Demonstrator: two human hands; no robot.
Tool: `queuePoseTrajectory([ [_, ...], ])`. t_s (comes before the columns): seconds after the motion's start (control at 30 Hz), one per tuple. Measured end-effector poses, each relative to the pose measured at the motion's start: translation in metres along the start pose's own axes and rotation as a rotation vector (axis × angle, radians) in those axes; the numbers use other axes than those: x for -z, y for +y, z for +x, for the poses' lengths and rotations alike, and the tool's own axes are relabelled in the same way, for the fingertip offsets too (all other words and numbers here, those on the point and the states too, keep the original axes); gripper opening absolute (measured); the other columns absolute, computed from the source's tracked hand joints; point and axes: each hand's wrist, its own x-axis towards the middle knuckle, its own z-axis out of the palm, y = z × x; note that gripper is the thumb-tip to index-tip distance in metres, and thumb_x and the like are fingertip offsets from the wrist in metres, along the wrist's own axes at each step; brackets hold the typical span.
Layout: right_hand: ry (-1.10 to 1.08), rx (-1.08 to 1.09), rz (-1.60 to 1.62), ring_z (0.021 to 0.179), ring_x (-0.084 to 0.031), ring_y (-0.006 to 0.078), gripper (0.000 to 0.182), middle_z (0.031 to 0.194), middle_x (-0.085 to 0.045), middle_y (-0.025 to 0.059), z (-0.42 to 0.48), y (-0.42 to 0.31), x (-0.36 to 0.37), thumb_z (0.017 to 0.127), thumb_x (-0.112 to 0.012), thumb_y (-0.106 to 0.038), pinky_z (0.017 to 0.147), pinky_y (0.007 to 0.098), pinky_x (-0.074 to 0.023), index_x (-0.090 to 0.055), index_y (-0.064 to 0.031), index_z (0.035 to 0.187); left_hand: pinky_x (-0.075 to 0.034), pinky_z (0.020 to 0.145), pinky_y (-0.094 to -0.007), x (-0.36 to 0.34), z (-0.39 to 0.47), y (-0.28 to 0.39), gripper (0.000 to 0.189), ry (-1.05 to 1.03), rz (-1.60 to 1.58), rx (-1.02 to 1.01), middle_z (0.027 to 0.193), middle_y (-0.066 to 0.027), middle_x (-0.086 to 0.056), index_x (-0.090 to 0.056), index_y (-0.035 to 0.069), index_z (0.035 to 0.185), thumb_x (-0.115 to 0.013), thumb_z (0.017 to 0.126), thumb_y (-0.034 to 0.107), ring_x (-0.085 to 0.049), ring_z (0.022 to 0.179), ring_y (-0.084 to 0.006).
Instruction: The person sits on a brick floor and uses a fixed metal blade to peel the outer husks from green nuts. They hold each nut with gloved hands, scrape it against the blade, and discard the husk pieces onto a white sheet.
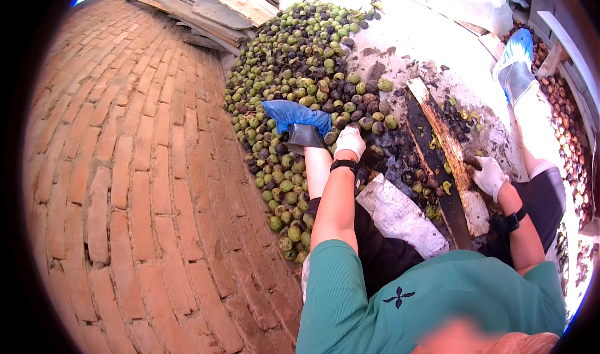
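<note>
Between my legs a long narrow board with a pale, worn face lies on dark planks, with husk scraps about it. Just right of this board, my right hand in a stained white glove has its fingers at a small dark thing by the board's edge; whether it grips it is unclear. My left hand, also gloved in white, reaches to the near edge of a heap of green and blackened walnuts in their husks. Its fingers are curled at a dark walnut, partly hidden by the glove. A white cloth or sack lies between the two arms.
A brick wall rises along the left side. Weathered boards are stacked at the far left. My feet wear blue shoe covers, one resting on the heap, the other at the right. Brown nuts lie beyond my right leg.
</note>
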Motion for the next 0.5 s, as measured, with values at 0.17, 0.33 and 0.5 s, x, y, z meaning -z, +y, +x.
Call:
queuePoseTrajectory([
  [0.17,-0.109,0.012,0.096,0.096,-0.062,0.0363,0.031,0.099,-0.065,0.0221,0.011,-0.003,-0.018,0.081,-0.055,-0.008,0.084,0.0387,-0.049,-0.065,-0.0048,0.11,-0.052,0.082,-0.0391,-0.027,0.026,0.005,0.026,0.102,0.203,0.094,0.11,-0.0182,-0.063,-0.06,0.003,0.111,-0.05,0.087,0.006,-0.061,0.103,-0.033],
  [0.33,-0.144,0.074,0.054,0.094,-0.062,0.0364,0.03,0.098,-0.065,0.0219,0.015,-0.014,-0.027,0.082,-0.056,-0.012,0.083,0.0404,-0.0493,-0.065,-0.008,0.11,-0.052,0.084,-0.0408,-0.033,0.028,0.005,0.028,0.026,0.023,0.192,0.106,-0.0203,-0.064,-0.061,0.002,0.111,-0.051,0.086,0.011,-0.063,0.098,-0.0339],
  [0.5,-0.089,0.086,0.049,0.095,-0.062,0.0361,0.037,0.098,-0.065,0.0218,0.009,0.0,-0.019,0.076,-0.052,-0.006,0.084,0.0399,-0.0493,-0.066,-0.0081,0.11,-0.05,0.088,-0.0405,-0.049,0.004,0.013,0.025,-0.009,-0.063,0.1,0.107,-0.0224,-0.064,-0.068,0.003,0.098,-0.055,0.079,0.014,-0.062,0.1,-0.0356],
])
